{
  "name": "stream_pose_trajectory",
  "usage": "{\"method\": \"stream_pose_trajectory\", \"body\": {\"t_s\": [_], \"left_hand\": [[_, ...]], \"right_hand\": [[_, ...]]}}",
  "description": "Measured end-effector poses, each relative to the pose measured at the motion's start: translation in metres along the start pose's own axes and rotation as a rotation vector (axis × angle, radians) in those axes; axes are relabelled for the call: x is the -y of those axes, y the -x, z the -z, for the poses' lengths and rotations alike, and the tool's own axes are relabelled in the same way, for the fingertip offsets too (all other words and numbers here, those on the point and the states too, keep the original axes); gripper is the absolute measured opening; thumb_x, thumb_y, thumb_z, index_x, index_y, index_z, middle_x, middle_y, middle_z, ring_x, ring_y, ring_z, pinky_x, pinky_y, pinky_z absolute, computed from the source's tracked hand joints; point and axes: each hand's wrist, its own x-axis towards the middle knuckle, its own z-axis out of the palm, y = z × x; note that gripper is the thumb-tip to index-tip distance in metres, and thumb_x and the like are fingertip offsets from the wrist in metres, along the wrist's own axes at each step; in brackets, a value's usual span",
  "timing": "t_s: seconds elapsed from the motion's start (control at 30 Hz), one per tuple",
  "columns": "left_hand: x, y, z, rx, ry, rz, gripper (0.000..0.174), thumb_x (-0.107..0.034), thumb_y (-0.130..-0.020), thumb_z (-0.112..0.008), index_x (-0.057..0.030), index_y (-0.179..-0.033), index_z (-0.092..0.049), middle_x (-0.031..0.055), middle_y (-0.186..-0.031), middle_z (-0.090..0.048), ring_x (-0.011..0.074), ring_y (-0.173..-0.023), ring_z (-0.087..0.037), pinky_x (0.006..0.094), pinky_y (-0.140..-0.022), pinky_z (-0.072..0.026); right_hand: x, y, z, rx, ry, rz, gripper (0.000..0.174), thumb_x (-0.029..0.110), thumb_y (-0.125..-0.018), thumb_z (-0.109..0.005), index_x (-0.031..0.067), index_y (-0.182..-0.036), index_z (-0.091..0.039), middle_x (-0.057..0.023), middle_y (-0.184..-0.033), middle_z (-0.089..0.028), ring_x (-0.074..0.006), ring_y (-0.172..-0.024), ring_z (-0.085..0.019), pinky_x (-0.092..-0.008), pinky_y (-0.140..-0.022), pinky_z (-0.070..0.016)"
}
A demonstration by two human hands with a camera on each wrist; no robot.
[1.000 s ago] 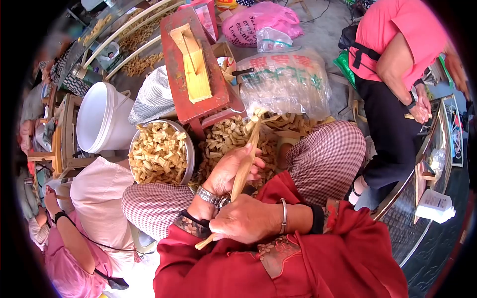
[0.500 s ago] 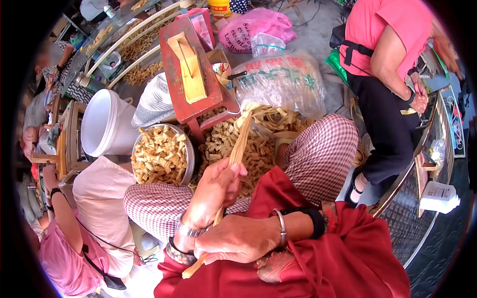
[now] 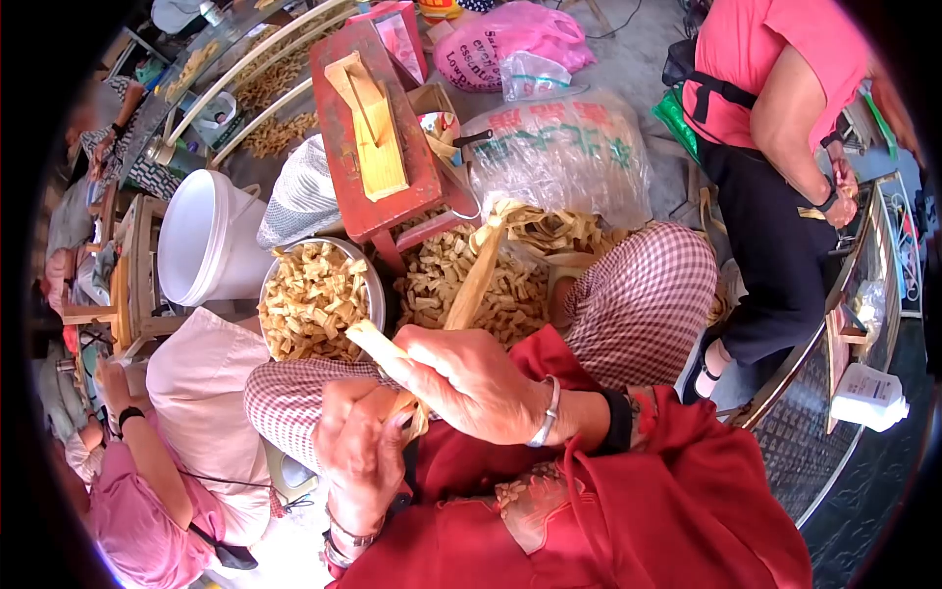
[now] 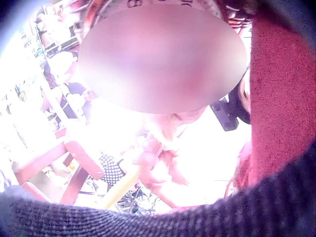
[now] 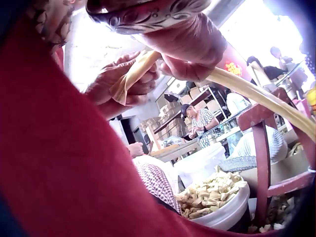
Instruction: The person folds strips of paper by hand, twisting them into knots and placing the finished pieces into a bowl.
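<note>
A long tan strip (image 3: 477,280) runs from the bench's near end back to the hands over the lap. My right hand (image 3: 473,385) grips it, knuckles up, a folded end sticking out to the left; the right wrist view shows the strip (image 5: 256,94) leaving that fist (image 5: 185,47). Just left and below, my left hand (image 3: 361,447) pinches another part of the strip between thumb and fingers. In the right wrist view the left hand (image 5: 116,84) is curled at the strip's loose end. The left wrist view is mostly washed out and blurred.
A red wooden bench (image 3: 343,147) with a yellow wooden block (image 3: 385,162) stands ahead. Small folded pieces fill a metal bowl (image 3: 377,304) and lie in a heap (image 3: 461,285) beside it. A white bucket (image 3: 201,236) is at left; a seated person (image 3: 775,226) is at right.
My left hand has moved from farther up the strip, down and toward the body. My right hand has risen, and the strip's end now points up and left.
</note>
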Motion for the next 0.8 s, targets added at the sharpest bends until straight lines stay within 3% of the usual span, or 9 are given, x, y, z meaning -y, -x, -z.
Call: {"method": "stream_pose_trajectory", "body": {"t_s": [0.03, 0.13, 0.17, 0.3, 0.4, 0.43, 0.53, 0.57, 0.8], "left_hand": [[-0.002, -0.007, -0.004, -0.064, -0.069, -0.072, 0.013, -0.004, -0.079, -0.066, 0.0010, -0.090, -0.061, 0.0173, -0.098, -0.059, 0.0243, -0.074, -0.062, 0.0321, -0.056, -0.0489], [0.000, -0.001, -0.018, -0.102, 0.086, 0.005, 0.015, -0.003, -0.077, -0.068, 0.0005, -0.090, -0.060, 0.0185, -0.099, -0.059, 0.0277, -0.076, -0.062, 0.0330, -0.061, -0.0514], [0.007, -0.004, -0.021, -0.094, 0.021, -0.116, 0.017, -0.003, -0.076, -0.070, 0.0001, -0.089, -0.059, 0.0176, -0.100, -0.060, 0.0266, -0.077, -0.063, 0.0325, -0.060, -0.0521], [0.009, -0.004, -0.019, 0.028, -0.017, -0.073, 0.017, -0.004, -0.079, -0.069, -0.0010, -0.089, -0.056, 0.0122, -0.092, -0.062, 0.0215, -0.070, -0.063, 0.0287, -0.058, -0.0502], [0.020, 0.007, -0.028, 0.044, 0.302, 0.238, 0.017, -0.006, -0.082, -0.068, -0.0016, -0.093, -0.056, 0.0100, -0.085, -0.063, 0.0161, -0.068, -0.061, 0.0255, -0.058, -0.0482], [0.021, 0.008, -0.038, -0.065, 0.547, 0.395, 0.016, -0.008, -0.084, -0.067, -0.0014, -0.093, -0.056, 0.0061, -0.079, -0.064, 0.0112, -0.066, -0.059, 0.0234, -0.057, -0.0466], [0.023, 0.009, -0.034, 0.031, 1.102, 0.754, 0.018, -0.010, -0.086, -0.067, -0.0007, -0.098, -0.059, 0.0030, -0.083, -0.065, 0.0042, -0.057, -0.050, 0.0180, -0.052, -0.0395], [0.025, 0.010, -0.034, 0.045, 1.156, 0.762, 0.020, -0.011, -0.086, -0.066, -0.0003, -0.101, -0.058, 0.0035, -0.083, -0.065, 0.0037, -0.057, -0.049, 0.0175, -0.051, -0.0383], [0.026, 0.010, -0.036, 0.136, 1.514, 0.746, 0.031, -0.008, -0.089, -0.060, 0.0016, -0.118, -0.055, 0.0064, -0.091, -0.065, 0.0048, -0.063, -0.051, 0.0169, -0.055, -0.0388]], "right_hand": [[0.000, -0.002, 0.001, 0.065, 0.048, -0.074, 0.017, 0.019, -0.092, -0.052, 0.0033, -0.087, -0.054, -0.0142, -0.064, -0.055, -0.0332, -0.063, -0.059, -0.0409, -0.052, -0.0439], [-0.008, -0.004, 0.012, 0.254, 0.169, 0.038, 0.022, 0.022, -0.094, -0.048, 0.0041, -0.086, -0.057, -0.0148, -0.065, -0.056, -0.0350, -0.062, -0.059, -0.0419, -0.052, -0.0439], [-0.016, -0.004, 0.013, 0.256, 0.168, 0.175, 0.027, 0.024, -0.095, -0.049, 0.0025, -0.080, -0.057, -0.0173, -0.068, -0.055, -0.0334, -0.061, -0.058, -0.0377, -0.052, -0.0413], [-0.019, 0.003, 0.024, 0.399, 0.112, -0.112, 0.025, 0.027, -0.093, -0.053, 0.0028, -0.090, -0.056, -0.0157, -0.069, -0.056, -0.0348, -0.067, -0.058, -0.0390, -0.061, -0.0444], [-0.018, 0.008, 0.021, 0.278, 0.133, -0.024, 0.025, 0.028, -0.091, -0.055, 0.0039, -0.098, -0.052, -0.0146, -0.075, -0.057, -0.0343, -0.069, -0.059, -0.0395, -0.060, -0.0446], [-0.027, 0.011, 0.018, 0.281, 0.143, 0.031, 0.026, 0.027, -0.090, -0.057, 0.0047, -0.101, -0.049, -0.0142, -0.079, -0.057, -0.0342, -0.070, -0.059, -0.0398, -0.061, -0.0443], [-0.039, 0.014, 0.015, 0.296, 0.144, 0.024, 0.026, 0.028, -0.091, -0.056, 0.0040, -0.098, -0.049, -0.0139, -0.078, -0.056, -0.0343, -0.072, -0.058, -0.0396, -0.061, -0.0440], [-0.040, 0.014, 0.015, 0.319, 0.135, 0.007, 0.024, 0.028, -0.092, -0.054, 0.0051, -0.090, -0.045, -0.0155, -0.074, -0.053, -0.0362, -0.074, -0.057, -0.0424, -0.063, -0.0432], [-0.044, 0.013, 0.025, 0.337, -0.041, 0.009, 0.024, 0.026, -0.095, -0.049, 0.0021, -0.093, -0.048, -0.0180, -0.076, -0.054, -0.0384, -0.072, -0.056, -0.0408, -0.061, -0.0422]]}}
